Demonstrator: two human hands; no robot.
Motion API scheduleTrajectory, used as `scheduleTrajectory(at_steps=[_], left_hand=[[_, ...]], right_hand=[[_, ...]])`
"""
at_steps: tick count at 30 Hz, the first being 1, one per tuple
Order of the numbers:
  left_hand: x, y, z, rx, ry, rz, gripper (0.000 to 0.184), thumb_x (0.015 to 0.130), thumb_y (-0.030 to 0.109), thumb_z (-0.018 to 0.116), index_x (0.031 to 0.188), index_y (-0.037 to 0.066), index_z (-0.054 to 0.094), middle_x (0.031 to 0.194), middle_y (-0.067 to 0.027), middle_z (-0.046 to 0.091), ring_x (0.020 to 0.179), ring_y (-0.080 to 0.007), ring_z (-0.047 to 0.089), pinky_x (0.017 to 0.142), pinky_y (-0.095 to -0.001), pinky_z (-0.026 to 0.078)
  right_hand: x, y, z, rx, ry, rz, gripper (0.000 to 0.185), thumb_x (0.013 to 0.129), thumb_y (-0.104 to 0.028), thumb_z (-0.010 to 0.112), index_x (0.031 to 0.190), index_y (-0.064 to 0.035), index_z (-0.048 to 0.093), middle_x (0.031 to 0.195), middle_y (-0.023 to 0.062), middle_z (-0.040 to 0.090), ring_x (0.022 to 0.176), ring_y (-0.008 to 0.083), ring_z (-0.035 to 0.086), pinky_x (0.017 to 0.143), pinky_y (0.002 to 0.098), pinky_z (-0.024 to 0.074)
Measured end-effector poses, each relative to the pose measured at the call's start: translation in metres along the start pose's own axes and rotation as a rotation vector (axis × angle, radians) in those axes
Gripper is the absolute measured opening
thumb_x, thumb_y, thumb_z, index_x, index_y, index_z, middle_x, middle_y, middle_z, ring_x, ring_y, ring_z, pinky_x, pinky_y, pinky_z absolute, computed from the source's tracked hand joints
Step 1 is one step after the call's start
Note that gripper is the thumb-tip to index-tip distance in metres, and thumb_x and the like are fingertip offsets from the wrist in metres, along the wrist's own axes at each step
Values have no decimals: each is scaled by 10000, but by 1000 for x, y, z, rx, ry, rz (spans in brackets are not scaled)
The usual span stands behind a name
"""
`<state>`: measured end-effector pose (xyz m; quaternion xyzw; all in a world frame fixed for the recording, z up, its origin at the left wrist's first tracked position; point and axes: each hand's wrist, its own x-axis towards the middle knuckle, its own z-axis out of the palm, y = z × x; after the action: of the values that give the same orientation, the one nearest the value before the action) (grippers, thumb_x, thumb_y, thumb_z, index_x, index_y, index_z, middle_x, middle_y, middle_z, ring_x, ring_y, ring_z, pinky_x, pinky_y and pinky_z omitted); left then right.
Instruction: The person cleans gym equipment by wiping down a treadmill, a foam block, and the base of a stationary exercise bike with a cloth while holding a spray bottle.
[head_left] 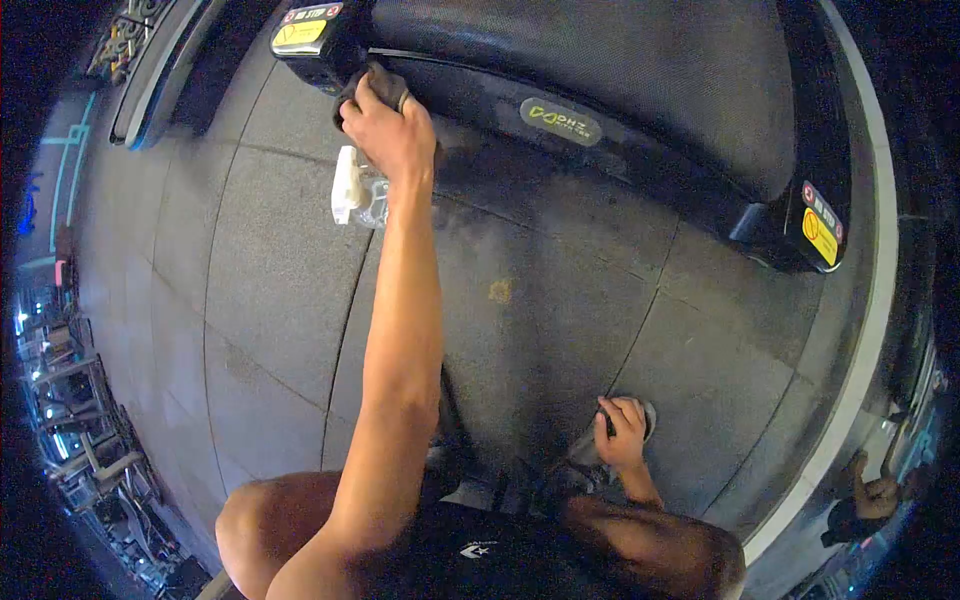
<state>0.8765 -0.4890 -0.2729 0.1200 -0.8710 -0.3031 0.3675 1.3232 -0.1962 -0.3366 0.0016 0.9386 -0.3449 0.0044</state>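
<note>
At far left, our left hand pinches a dark cloth, apparently against the end cap, beside a spray bottle. Near right, our right hand lies by a shoe; we cannot tell its grip. We judge this wiping; the next move calls for even cloth pressure.

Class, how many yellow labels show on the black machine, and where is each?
2. One yellow label is on the left end cap, near the left hand and its dark cloth; the second label is on the right end cap. Others may be hidden.
</note>
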Motion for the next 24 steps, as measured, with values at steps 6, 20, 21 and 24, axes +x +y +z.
scheduleTrajectory(at_steps=[6,20,21,24], left_hand=[[4,-7,10,53,-4,179,462,769,111,642,1218,5,615,1134,-259,540,1065,-446,513,942,-516,429],[-61,79,18,-116,-96,216,373,762,65,661,1133,30,656,1046,-239,551,948,-434,577,843,-478,486],[-69,87,18,-111,-115,195,380,756,61,663,1134,27,653,1044,-236,546,945,-434,575,842,-476,484],[-90,108,19,-168,-145,221,442,724,42,666,1162,10,618,1046,-227,527,938,-432,563,843,-477,480]], right_hand=[[4,3,0,5,-47,-3,279,801,-147,688,1063,-58,712,933,108,623,891,316,593,800,439,483],[3,7,-2,-31,-105,0,283,798,-192,708,1056,-78,723,969,94,635,900,309,591,812,431,478],[3,6,-2,-37,-95,0,279,799,-193,707,1054,-78,725,968,92,636,903,309,592,819,431,479],[7,5,-3,-2,-43,-58,264,782,-120,699,1027,-28,726,910,94,617,869,292,583,771,409,429]])
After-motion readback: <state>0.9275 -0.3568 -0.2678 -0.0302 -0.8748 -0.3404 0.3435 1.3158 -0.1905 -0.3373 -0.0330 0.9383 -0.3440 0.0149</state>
